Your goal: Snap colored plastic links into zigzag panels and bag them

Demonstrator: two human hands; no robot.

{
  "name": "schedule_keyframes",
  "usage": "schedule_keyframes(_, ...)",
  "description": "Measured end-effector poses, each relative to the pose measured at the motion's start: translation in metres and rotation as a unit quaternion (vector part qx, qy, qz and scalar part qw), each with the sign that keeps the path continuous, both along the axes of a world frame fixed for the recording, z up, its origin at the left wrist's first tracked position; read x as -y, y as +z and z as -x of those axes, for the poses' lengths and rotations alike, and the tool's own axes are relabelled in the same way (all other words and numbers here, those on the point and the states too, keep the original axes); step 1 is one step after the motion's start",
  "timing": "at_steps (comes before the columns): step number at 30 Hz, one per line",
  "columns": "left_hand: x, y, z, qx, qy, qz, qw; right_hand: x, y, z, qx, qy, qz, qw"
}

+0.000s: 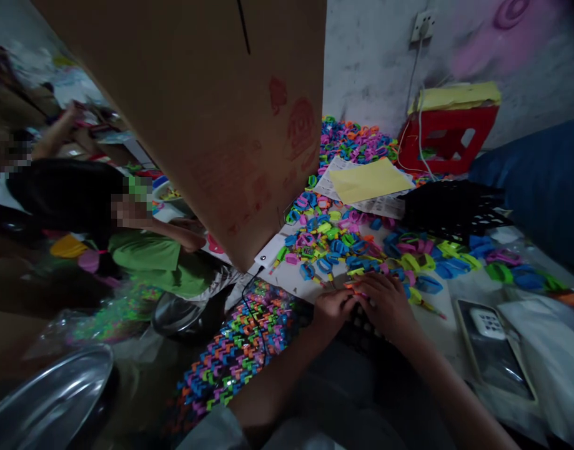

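Note:
At the table's near edge my left hand (332, 309) and my right hand (386, 302) meet, fingers closed on one small orange and pink plastic piece (355, 288). Its exact kind is mostly hidden by my fingers. Just beyond my hands lies a spread of bright plastic pieces (334, 246) in blue, green, pink and yellow, some looped like toy watch straps. A thin yellow piece with an orange tip (428, 305) rests to the right of my right hand.
A tall cardboard box (212, 125) stands at the left. Behind it a person (165, 262) in green sits. A phone (495, 350), black mesh cloth (450, 209), yellow paper (371, 180) and a red stool (450, 137) are at the right. Metal basins (47, 400) stand lower left.

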State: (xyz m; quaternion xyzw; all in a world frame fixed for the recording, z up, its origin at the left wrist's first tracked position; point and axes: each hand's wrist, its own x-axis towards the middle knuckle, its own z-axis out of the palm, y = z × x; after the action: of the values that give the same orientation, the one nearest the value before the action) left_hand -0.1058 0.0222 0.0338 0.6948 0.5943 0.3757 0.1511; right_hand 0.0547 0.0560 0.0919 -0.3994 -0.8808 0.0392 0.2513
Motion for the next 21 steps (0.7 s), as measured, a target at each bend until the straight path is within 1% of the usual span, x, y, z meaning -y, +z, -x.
schedule_keyframes(4,-0.010,0.000,0.004,-0.077,-0.065,-0.022,0.995,0.000,-0.005,-0.002,-0.022,-0.008,0.004,1.000)
schedule_keyframes(7,-0.015,-0.001,0.007,-0.101,-0.086,-0.029,0.991,0.000,-0.007,-0.002,-0.029,-0.008,-0.002,1.000)
schedule_keyframes(12,-0.018,-0.008,0.006,-0.099,-0.067,-0.033,0.992,0.000,-0.006,-0.004,-0.015,-0.003,0.000,1.000)
schedule_keyframes(16,-0.019,-0.013,-0.002,-0.087,-0.043,-0.032,0.995,0.000,-0.004,-0.001,-0.006,-0.023,0.005,1.000)
schedule_keyframes(19,-0.014,-0.013,-0.005,-0.076,-0.042,-0.035,0.996,0.000,-0.002,0.001,-0.005,-0.037,0.007,0.999)
schedule_keyframes(21,-0.007,-0.011,0.001,-0.047,-0.047,-0.034,0.997,0.000,0.001,0.000,-0.018,-0.037,0.006,0.999)
